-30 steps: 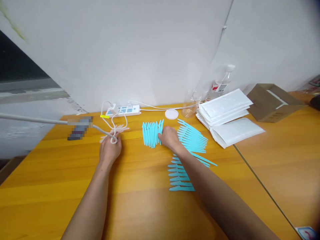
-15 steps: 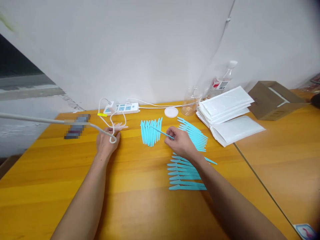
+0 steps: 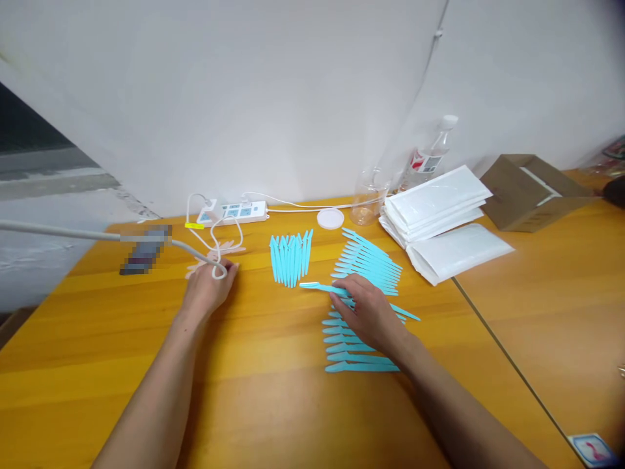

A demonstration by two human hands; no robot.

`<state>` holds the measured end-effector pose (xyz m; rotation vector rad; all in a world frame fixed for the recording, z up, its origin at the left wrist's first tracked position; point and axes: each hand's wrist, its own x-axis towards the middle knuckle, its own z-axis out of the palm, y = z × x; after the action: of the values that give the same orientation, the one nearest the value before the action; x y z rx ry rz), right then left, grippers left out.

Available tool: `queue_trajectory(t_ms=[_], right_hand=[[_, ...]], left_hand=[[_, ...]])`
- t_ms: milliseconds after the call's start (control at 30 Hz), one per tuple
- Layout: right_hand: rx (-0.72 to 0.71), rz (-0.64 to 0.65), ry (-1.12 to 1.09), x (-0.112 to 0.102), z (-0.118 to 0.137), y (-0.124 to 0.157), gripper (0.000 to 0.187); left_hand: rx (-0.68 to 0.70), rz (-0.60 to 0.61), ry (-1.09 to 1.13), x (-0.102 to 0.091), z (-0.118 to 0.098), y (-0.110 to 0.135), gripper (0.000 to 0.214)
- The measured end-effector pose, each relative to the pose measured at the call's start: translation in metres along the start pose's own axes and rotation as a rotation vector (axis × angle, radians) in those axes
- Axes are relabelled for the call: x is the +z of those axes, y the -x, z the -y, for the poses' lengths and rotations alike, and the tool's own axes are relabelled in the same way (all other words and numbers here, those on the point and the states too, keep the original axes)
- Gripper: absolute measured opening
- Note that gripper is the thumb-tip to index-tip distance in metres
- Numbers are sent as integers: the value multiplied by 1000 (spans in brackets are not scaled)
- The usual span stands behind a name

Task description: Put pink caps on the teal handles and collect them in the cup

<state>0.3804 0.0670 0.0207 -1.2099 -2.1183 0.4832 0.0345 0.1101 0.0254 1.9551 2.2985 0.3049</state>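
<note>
My right hand (image 3: 367, 312) holds one thin blue plastic knife (image 3: 319, 286) low over the wooden table (image 3: 273, 404), its tip pointing left. It sits at the top of a stacked row of blue knives (image 3: 349, 352) lying flat. A bundle of upright-pointing blue knives (image 3: 290, 257) lies just beyond, and a fanned row of blue knives (image 3: 371, 264) lies to the right. My left hand (image 3: 209, 290) rests curled on the table with a loop of white cable (image 3: 217, 267) at its fingers, beside a few pale pink pieces (image 3: 222, 249).
A white power strip (image 3: 234, 212) lies by the wall with cords. A white lid (image 3: 331, 218), a clear cup (image 3: 365, 202) and a plastic bottle (image 3: 430, 156) stand behind. White pouches (image 3: 439, 208) are stacked at right, next to a cardboard box (image 3: 530, 192).
My right hand picked one knife from the upright bundle, carried it back toward me and lowered it to the top of the flat row. The left hand stayed put.
</note>
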Motion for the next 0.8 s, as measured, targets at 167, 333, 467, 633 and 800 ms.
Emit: queue_trajectory(t_ms=[167,333,467,633,800], right_hand=[[-1,26,-28,3,3,4,12],[-23,50,-37,7,3,10,11],[-8,86,-12,8,1,14,11],[-5,113,-21,8,2,15,10],[-4,124,-30,8,5,15,10]], left_hand=[[-40,166,609,8,-24,43,50],[-174,346,1096,18,-59,86,38],[-226,332,1222,21,-73,97,32],[-327,265,1392,28,-81,98,31],[-413,193,1449,36,-87,99,36]])
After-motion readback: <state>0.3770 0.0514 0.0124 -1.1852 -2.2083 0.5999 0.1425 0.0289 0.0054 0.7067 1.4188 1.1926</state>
